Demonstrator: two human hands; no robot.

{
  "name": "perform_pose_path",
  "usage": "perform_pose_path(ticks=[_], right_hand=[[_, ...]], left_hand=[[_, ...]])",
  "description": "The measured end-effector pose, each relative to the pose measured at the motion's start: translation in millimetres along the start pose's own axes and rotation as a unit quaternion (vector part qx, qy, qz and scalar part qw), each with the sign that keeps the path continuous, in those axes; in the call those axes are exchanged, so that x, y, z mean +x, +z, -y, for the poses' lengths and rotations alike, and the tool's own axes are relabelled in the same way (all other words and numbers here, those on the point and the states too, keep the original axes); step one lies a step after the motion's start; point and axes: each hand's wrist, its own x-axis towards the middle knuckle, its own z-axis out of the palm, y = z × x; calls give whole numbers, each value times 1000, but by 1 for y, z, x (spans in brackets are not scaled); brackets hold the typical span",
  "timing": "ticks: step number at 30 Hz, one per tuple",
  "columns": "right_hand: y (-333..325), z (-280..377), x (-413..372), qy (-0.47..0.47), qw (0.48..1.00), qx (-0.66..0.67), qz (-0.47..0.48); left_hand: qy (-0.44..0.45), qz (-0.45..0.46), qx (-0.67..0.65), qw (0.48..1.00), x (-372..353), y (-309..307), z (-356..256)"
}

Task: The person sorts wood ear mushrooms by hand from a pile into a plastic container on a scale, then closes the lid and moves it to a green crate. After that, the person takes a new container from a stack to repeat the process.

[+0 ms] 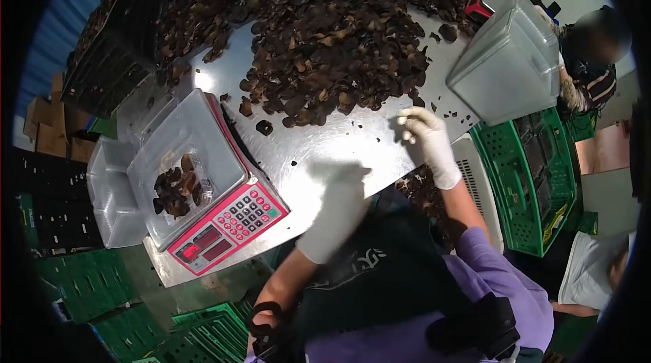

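My left hand (337, 210), in a white glove, is over the near edge of the metal table (319, 153); motion smears its fingers, so I cannot make out their pose. In a white glove too, my right hand (428, 138) hovers over the table with fingers bent but apart, and nothing shows in it. Nearest to it is a large heap of dark brown, curled pieces like wood ear mushrooms (339, 51). To the left, a pink and white digital scale (230, 231) carries a clear plastic tray (163, 231) with several of these pieces (178, 186).
Stacked clear plastic boxes (502, 64) stand at the table's right. Clear containers (112, 186) hang beside the scale. Green crates (505, 180) are at right, more crates (95, 288) at lower left. Another person (593, 58) stands at far right beside a second red scale (478, 3).
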Motion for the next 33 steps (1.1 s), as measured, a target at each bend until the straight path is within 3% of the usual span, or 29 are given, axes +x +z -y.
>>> perform_pose_path(ticks=[1,3,4,5,6,7,9,12,15,19,20,22,27,31,33], right_hand=[[-11,9,0,-6,1000,2,-17],[-38,13,5,-44,997,7,-56],[-49,15,5,-53,996,19,-74],[-57,17,3,-61,993,32,-92],[-64,15,0,-76,991,44,-106],[-66,9,-2,-78,990,45,-107],[-65,-2,-4,-10,995,-31,-91],[-22,4,0,-14,998,-50,-36],[7,-14,29,-39,991,-118,49],[58,-18,59,-114,928,-348,74],[61,-24,66,-113,928,-346,76],[65,-44,79,-225,846,-480,61],[41,-40,51,-204,886,-415,28],[26,-45,36,-180,880,-440,7],[32,-39,32,-209,896,-392,4]], left_hand=[[33,70,-175,982,15,-5,-34],[107,46,-128,985,28,-1,-50],[-17,146,-11,989,43,5,-35],[-140,240,106,955,61,10,-14],[-124,59,158,978,69,4,1],[-105,-124,204,965,75,-6,19],[-199,-100,265,938,79,5,80],[-208,3,182,961,71,-3,45],[-171,24,132,976,48,9,18],[-148,4,87,985,32,11,11],[-152,-15,59,987,29,9,16],[-139,-52,65,987,26,-4,23],[-211,-112,89,967,35,-35,45],[-160,-117,137,971,67,-28,73],[-197,-26,302,932,86,-19,76]])
